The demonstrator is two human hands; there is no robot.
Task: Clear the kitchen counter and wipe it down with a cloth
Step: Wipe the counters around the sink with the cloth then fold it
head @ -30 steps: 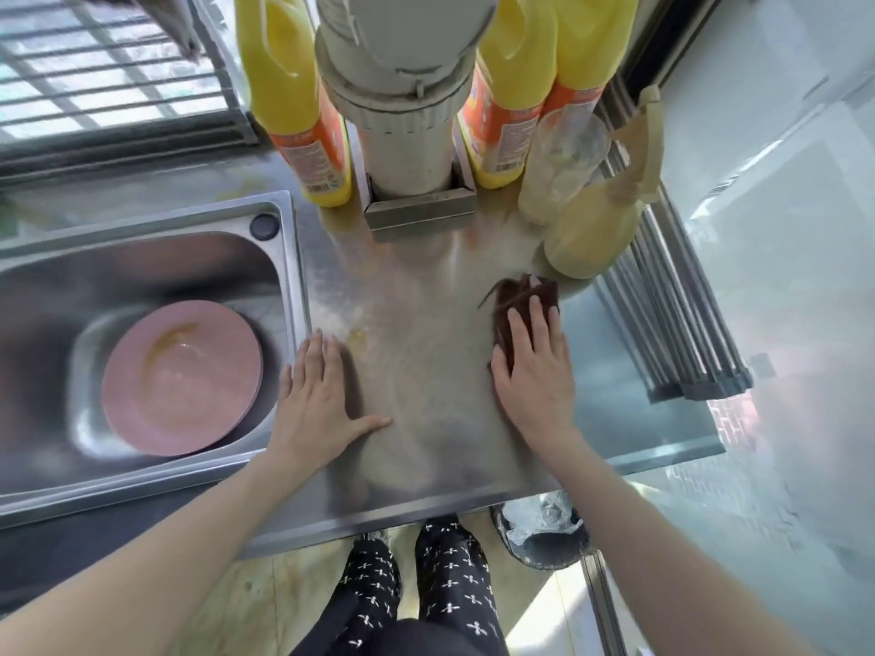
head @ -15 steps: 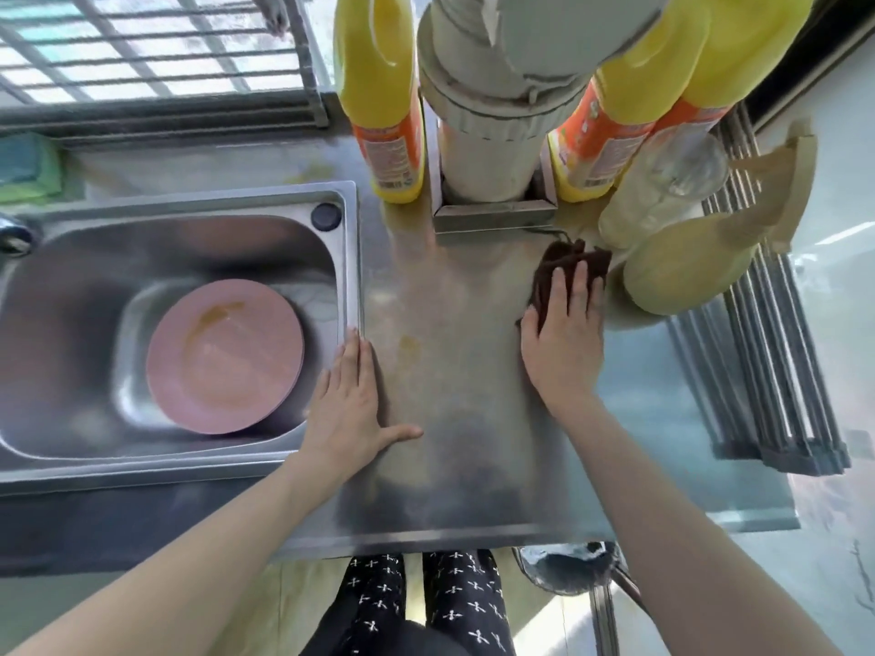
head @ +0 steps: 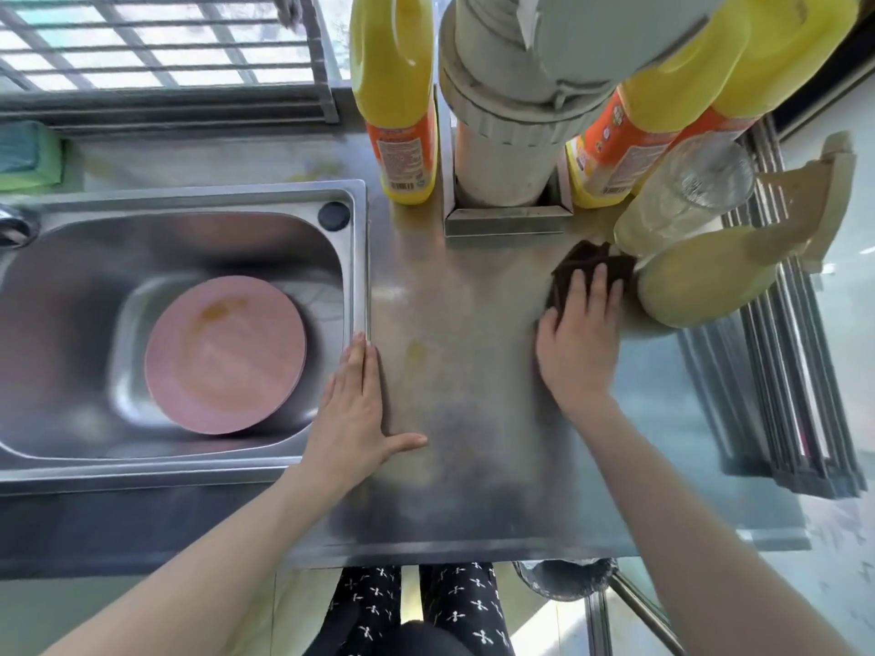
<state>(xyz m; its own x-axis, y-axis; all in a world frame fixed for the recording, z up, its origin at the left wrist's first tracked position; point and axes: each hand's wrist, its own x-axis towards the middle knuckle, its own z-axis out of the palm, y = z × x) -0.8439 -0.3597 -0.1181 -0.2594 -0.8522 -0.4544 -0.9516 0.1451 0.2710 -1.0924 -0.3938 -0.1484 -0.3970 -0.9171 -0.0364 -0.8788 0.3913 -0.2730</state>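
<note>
At the lower centre of the frame the left hand (head: 352, 411) lies flat and released on the steel counter (head: 454, 475), fingers straight along the rim of the sink (head: 361, 258), thumb splayed toward the middle; it holds nothing and seems to serve as a brace. Farther up, right of centre, the right hand (head: 577, 345) presses straight fingers down on the dark cloth (head: 589, 267), which sits bunched on the counter at upper right, just beside the pale bottle (head: 686, 286) lying over and the clear bottle (head: 682, 205) behind it. To wipe well here, I judge the palm should keep even pressure and draw the cloth in overlapping passes, taking in the yellowish smear (head: 416, 357) at mid-counter, without knocking the crowded bottles. The cloth is a crumpled wad with no clear long axis; it runs roughly with the fingers, toward the top of the frame. Beyond stand yellow detergent bottles (head: 400, 111) flanking a grey pipe (head: 502, 134).
</note>
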